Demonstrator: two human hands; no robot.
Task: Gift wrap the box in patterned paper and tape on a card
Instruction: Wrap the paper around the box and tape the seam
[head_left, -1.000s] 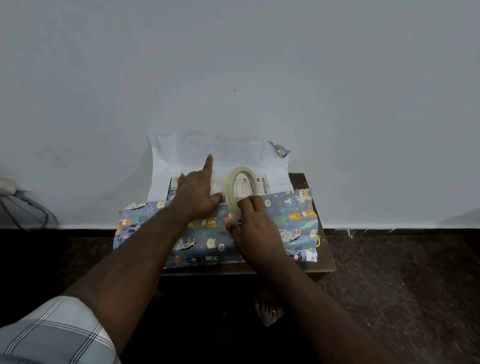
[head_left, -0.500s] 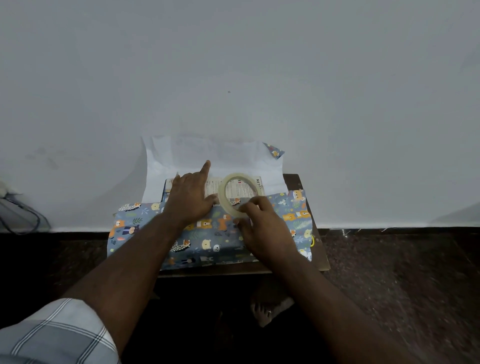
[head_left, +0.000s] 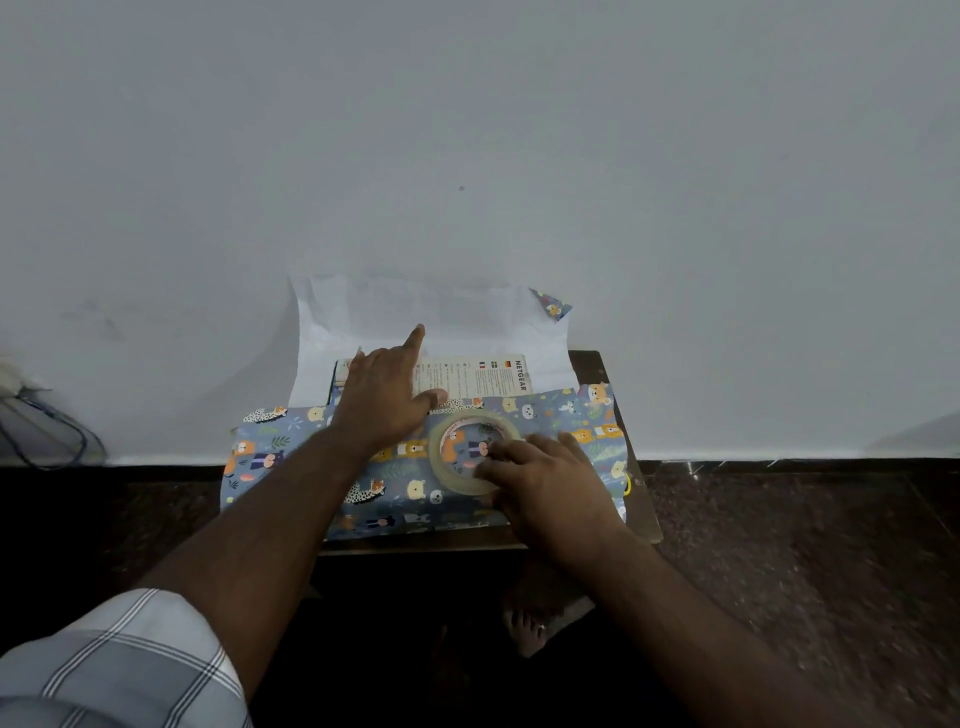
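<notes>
A: Taping the first flap, I'd judge. The left hand (head_left: 384, 400) presses flat, grip released, pinning patterned paper (head_left: 311, 457) over the box (head_left: 467, 376) on the worktop (head_left: 641, 499).

B: And the right hand (head_left: 545, 478) grasps the tape roll (head_left: 470, 457). Next: draw a strip across that edge.

1 box (head_left: 470, 375), 1 tape roll (head_left: 451, 467), 2 hands

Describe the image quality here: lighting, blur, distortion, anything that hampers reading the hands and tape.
Head view: dim, flat lighting; the floor and the table go nearly black. The right hand on the tape roll is motion-smeared, its fingers indistinct; the left hand and the box print are sharper. Wide-angle bending curves the wall base. No glare.
</notes>
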